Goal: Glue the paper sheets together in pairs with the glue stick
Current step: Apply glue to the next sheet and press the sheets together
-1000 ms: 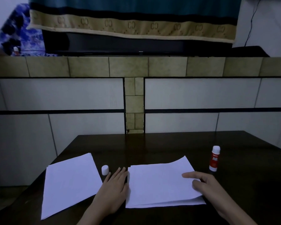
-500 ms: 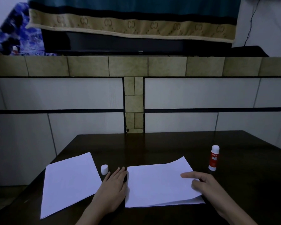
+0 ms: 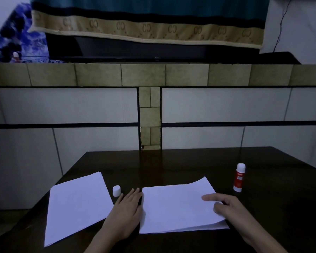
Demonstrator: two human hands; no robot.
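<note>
Two white sheets (image 3: 177, 207) lie stacked in the middle of the dark table, their right edges slightly apart. My left hand (image 3: 126, 210) lies flat on the table against the stack's left edge, fingers straight. My right hand (image 3: 228, 207) rests on the stack's right side, forefinger stretched out over the top sheet. A red glue stick (image 3: 239, 178) stands upright and uncapped at the right, beyond my right hand. Its small white cap (image 3: 116, 191) stands between the stack and a second pile of paper (image 3: 77, 207) on the left.
The dark wooden table (image 3: 171, 165) ends at a tiled wall (image 3: 226, 106) just behind it. A ledge above carries a black screen under a green and beige cloth (image 3: 144, 28). The table's left corner lies close to the left pile.
Both hands stay in place on the stack. The top sheet has settled a little flatter on the lower one.
</note>
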